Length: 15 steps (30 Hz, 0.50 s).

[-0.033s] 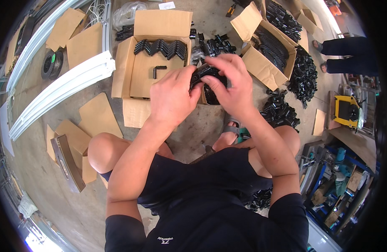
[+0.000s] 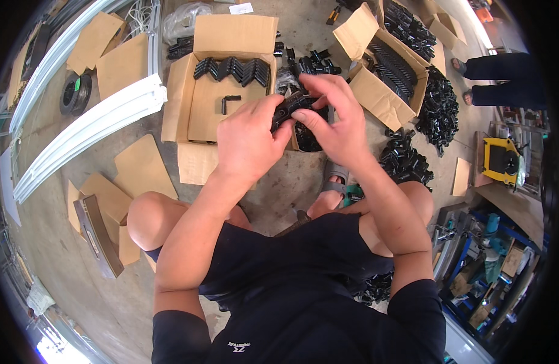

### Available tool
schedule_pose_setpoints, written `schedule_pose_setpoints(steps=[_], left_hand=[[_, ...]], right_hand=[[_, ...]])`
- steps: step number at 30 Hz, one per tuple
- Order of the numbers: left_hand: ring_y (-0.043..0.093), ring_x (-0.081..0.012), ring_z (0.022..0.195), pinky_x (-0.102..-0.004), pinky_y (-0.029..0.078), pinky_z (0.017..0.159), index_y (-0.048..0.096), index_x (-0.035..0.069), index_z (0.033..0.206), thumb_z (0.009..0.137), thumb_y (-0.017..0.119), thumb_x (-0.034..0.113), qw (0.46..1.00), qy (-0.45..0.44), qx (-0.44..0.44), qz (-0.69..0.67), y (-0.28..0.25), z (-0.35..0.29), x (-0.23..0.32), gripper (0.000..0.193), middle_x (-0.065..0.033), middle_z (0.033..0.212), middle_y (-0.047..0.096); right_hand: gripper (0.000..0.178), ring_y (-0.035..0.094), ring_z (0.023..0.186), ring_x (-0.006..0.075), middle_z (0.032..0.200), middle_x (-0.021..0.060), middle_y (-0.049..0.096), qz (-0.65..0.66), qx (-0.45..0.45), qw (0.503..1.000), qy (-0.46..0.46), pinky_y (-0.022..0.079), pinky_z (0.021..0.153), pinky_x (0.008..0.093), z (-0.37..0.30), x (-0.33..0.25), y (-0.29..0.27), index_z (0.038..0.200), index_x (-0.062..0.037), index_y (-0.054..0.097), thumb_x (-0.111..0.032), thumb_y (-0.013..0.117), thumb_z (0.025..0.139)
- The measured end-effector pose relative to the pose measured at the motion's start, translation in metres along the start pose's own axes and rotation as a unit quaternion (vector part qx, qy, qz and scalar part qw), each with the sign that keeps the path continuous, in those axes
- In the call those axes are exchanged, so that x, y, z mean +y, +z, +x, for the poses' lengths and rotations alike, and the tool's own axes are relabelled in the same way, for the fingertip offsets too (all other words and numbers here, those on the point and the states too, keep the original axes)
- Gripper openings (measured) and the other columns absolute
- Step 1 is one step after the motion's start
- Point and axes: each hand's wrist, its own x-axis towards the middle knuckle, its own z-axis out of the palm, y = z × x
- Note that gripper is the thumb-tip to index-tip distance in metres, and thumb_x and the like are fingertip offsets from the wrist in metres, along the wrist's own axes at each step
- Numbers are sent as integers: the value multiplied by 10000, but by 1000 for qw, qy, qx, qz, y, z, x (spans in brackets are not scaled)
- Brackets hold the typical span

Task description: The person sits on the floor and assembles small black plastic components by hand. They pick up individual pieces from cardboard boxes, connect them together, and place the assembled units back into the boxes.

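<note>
My left hand (image 2: 248,141) and my right hand (image 2: 339,126) meet above the floor in front of me, both closed on one black tubular fitting (image 2: 291,107). Left thumb and fingers grip its near end. My right thumb presses on its side while the right index finger is raised and bent. Part of the fitting is hidden by the fingers. Just left of it stands an open cardboard box (image 2: 177,100), where a zigzag row of black elbow fittings (image 2: 234,70) lies along the far side and a single elbow fitting (image 2: 225,104) sits nearer.
Loose black fittings (image 2: 319,64) are heaped beyond my hands. A second cardboard box (image 2: 382,100) holds stacked fittings, with another heap (image 2: 438,112) beside it. White curved profiles (image 2: 91,136) lie at left. Someone's legs (image 2: 498,79) are at far right, near a yellow-framed device (image 2: 501,161).
My right fingers have shifted and lifted a little off the fitting, leaving more of it visible. The boxes and heaps look the same.
</note>
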Motion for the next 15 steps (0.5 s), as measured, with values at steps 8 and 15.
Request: schedule_pose_setpoints(steps=[8,15], left_hand=[[754,-310,862,-383,586,746,694,72,1134,840,836,189,962,-124,-80,-228,-14,3,5,347,-150,981,764],[732,-213,816,-328,573,732,687,58,1136,855,855,152,949,-136,-13,-284,-16,3,8,341,-126,954,749]], right_hand=[[438,656,1069,106,1188,46,688,391,-117,880,244,560,931,275,-1,10,-9,1363,22,611,-32,745,950],[412,656,997,78,1116,32,705,367,-65,901,223,552,894,251,2,5,-4,1331,11,641,-50,763,942]])
